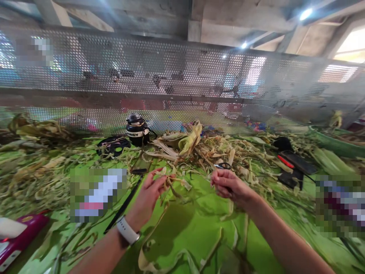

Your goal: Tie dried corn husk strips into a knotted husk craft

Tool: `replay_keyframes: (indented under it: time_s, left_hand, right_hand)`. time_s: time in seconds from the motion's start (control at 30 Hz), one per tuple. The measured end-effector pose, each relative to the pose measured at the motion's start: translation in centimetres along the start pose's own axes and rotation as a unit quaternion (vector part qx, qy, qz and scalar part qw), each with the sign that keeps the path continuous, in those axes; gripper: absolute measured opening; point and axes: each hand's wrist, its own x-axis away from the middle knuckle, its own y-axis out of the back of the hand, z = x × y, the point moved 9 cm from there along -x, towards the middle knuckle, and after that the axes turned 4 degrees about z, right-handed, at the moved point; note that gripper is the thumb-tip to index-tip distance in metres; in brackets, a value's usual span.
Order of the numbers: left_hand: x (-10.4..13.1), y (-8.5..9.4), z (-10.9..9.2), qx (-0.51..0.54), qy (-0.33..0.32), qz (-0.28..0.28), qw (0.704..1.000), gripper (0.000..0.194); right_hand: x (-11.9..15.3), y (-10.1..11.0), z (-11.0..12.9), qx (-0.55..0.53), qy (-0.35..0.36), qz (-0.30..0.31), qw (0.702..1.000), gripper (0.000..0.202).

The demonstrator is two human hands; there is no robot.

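Bright green covers the tabletop [176, 228], which is strewn with dry, straw-coloured husk. A person's two bare hands reach in from the near edge and stand apart, with a bare patch of green between and below them. The left hand [148, 194], with a white-banded watch [127, 230] at its wrist, pinches a few thin, dried husk strips [171, 185] between thumb and fingers; the strips stick out past the fingertips toward the other hand and droop over the table. The right hand [231, 186] is curled closed, its fingertips pressed together, level with the left; the view is too blurred there to tell whether it grips a strand. Just behind the right hand lies a pair of scissors [226, 166], its dark handle loops showing. Nearer the viewer, a long pale strip [144, 262] curls across the green below the left hand. Beyond both hands rises a husk heap [191, 141], with a black jug [138, 133] upright to its left. A perforated metal screen [171, 57] spans the back. At far right sits a green basket [327, 140]; at far left, a maroon object [31, 228].
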Motion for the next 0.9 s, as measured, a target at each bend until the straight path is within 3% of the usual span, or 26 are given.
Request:
replay_keyframes:
  time_s: [0.03, 0.07, 0.1, 0.17, 0.23, 0.27, 0.33, 0.5, 0.67, 0.83, 0.9]
  left_hand:
    - [-0.2, 0.1, -0.4, 0.004, -0.011, 0.004, 1.0, 0.029]
    - [-0.4, 0.0, -0.4, 0.002, -0.009, 0.017, 1.0, 0.03]
    - [-0.5, -0.2, -0.3, -0.006, 0.001, 0.034, 0.999, 0.033]
    - [-0.3, -0.7, 0.2, -0.041, 0.024, 0.06, 0.997, 0.045]
    - [0.0, -1.1, 0.6, -0.08, 0.033, 0.073, 0.994, 0.06]
    - [0.2, -1.3, 0.7, -0.097, 0.034, 0.077, 0.992, 0.065]
    - [0.5, -1.7, 1.1, -0.12, 0.047, 0.093, 0.987, 0.067]
    - [0.7, -1.9, 2.1, -0.132, 0.082, 0.105, 0.982, 0.051]
    - [0.4, -1.8, 2.1, -0.05, 0.088, 0.088, 0.991, 0.037]
    - [-0.1, -2.7, 2.3, -0.022, 0.07, 0.141, 0.987, 0.034]
    - [-0.2, -2.7, 2.5, -0.026, 0.071, 0.153, 0.985, 0.037]
  right_hand:
    - [0.0, 0.8, 0.3, 0.103, -0.01, 0.0, 0.995, 0.031]
    - [0.2, 2.2, 1.2, 0.215, 0.009, -0.053, 0.975, 0.029]
    - [0.5, 3.7, 2.4, 0.334, 0.027, -0.122, 0.934, 0.025]
    - [1.1, 5.5, 3.7, 0.543, 0.007, -0.225, 0.809, 0.021]
    - [1.1, 6.4, 3.1, 0.662, -0.07, -0.242, 0.705, 0.024]
    - [1.0, 6.8, 2.3, 0.688, -0.109, -0.232, 0.679, 0.025]
    - [0.8, 7.2, 1.1, 0.699, -0.149, -0.221, 0.664, 0.024]
    - [0.8, 7.8, 0.4, 0.709, -0.173, -0.22, 0.648, 0.023]
    - [1.7, 8.3, 2.3, 0.726, -0.195, -0.249, 0.611, 0.022]
    - [3.6, 9.7, 4.7, 0.733, -0.22, -0.317, 0.56, 0.022]
    - [3.9, 10.1, 4.8, 0.737, -0.228, -0.303, 0.56, 0.022]
